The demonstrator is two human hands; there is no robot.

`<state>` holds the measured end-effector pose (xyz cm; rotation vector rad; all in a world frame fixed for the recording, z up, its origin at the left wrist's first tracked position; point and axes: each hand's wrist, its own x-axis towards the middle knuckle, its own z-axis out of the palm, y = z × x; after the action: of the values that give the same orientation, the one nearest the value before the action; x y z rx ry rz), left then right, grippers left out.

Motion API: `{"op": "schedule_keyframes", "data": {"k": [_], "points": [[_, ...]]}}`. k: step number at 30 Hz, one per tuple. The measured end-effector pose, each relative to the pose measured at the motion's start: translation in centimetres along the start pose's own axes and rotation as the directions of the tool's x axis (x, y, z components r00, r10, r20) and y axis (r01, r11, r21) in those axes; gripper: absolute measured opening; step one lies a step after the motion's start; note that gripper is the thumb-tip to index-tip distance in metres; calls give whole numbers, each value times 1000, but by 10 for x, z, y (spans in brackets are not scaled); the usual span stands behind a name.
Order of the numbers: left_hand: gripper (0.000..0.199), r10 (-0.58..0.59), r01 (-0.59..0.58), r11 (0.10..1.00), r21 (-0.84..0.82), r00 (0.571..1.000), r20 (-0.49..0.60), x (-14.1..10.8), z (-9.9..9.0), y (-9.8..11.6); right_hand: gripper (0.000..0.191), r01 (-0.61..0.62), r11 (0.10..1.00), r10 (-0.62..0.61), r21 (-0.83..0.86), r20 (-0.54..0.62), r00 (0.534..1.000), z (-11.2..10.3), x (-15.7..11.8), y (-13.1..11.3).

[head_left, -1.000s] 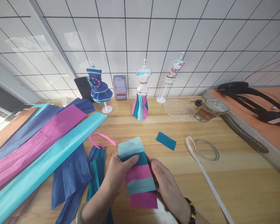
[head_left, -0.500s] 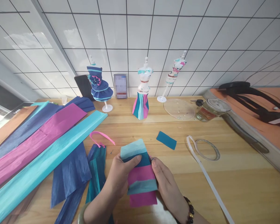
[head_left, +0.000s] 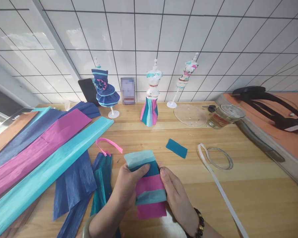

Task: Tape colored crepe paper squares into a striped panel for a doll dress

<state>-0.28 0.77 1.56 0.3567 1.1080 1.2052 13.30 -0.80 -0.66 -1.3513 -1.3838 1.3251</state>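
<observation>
A striped paper piece [head_left: 150, 183] in light blue, teal and pink hangs between my hands above the table. My left hand [head_left: 130, 181] grips its left side, thumb lying across the teal stripe. At its right edge my right hand [head_left: 173, 190] is closed, thumb and index finger pinched together at the teal stripe; a tiny bit of pink shows above the fingertips. Beyond my hands lies a teal rectangle [head_left: 176, 148]. A small dress form [head_left: 152, 89] wears a skirt of pink, teal and light blue strips.
Long crepe paper strips [head_left: 57, 155] cover the left side. A pink strip [head_left: 111, 143] curls nearby. Two more dress forms [head_left: 105, 87] [head_left: 186, 76], a phone [head_left: 128, 91], a clear disc [head_left: 190, 115] and a jar [head_left: 225, 115] stand at the back. White tape [head_left: 221, 188] lies right.
The light blue top end of the striped piece has spread out toward the left. Both hands keep nearly the same place and hold.
</observation>
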Motion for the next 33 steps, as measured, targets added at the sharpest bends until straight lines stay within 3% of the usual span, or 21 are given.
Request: {"op": "schedule_keyframes", "data": {"k": [6,15,19,21,24,27,31,33], "points": [[20,-4,4,1000,3,1000,18,0,-1,0,32,31,999,-33,43,53,998,1,2,-7],[20,-15,15,999,-33,1000,-2,3,-4,1,43,-16,997,16,71,1,1000,-5,4,-9],[20,-11,8,997,-80,999,-30,6,-6,4,44,70,989,-83,-131,-97,992,-15,14,-8],[20,-8,5,996,-89,999,-36,7,-7,5,43,114,931,-155,-346,-93,984,-21,19,-3],[23,-21,15,995,-95,998,-55,9,-8,6,41,128,709,-241,-693,-67,968,-31,25,8],[24,-25,17,994,-104,997,-75,10,-10,6,39,107,524,-308,-845,-71,949,-37,29,17],[20,1,-7,993,-120,999,-55,11,-12,8,39,125,481,-392,-868,-85,916,-39,29,13],[18,10,-15,991,-130,999,-40,10,-13,9,38,186,505,-456,-843,-77,887,-36,26,7]]}}
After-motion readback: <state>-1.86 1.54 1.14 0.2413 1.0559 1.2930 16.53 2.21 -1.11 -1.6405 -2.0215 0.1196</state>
